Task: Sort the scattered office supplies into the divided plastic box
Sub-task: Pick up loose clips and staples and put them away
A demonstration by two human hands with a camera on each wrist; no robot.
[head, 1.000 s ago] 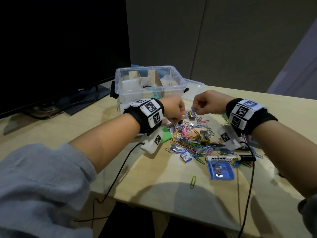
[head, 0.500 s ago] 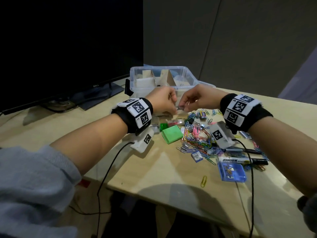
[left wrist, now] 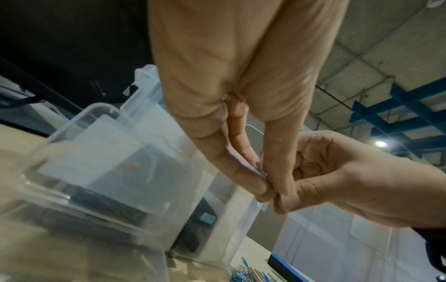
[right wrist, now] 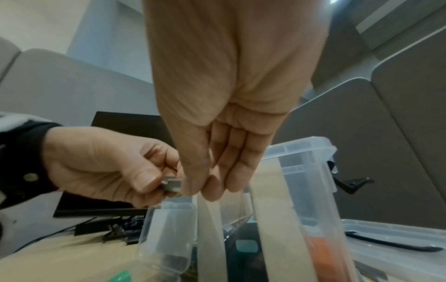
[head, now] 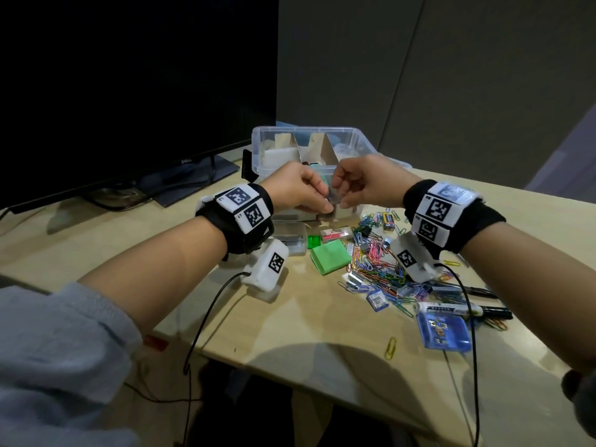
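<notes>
Both hands meet just in front of the clear divided box (head: 258,140), level with its near rim. My left hand (head: 317,201) pinches a small grey metal piece (right wrist: 171,186) between thumb and forefinger. From the other side, my right hand (head: 342,195) pinches the same metal piece (head: 333,197) with thumb and fingertips. Most of the metal piece (left wrist: 259,169) is hidden by fingers in the left wrist view. Cardboard dividers (right wrist: 270,200) split the box into compartments, with dark items at the bottom.
Coloured paper clips (head: 377,262) are piled on the table right of centre, beside a green pad (head: 330,255), a blue case (head: 442,330) and a marker (head: 451,308). A yellow clip (head: 391,347) lies near the front edge. A dark monitor (head: 129,91) stands at the left.
Both hands rose from the clip pile toward the box. They came together, and now both pinch the small metal piece in front of the box's near rim.
</notes>
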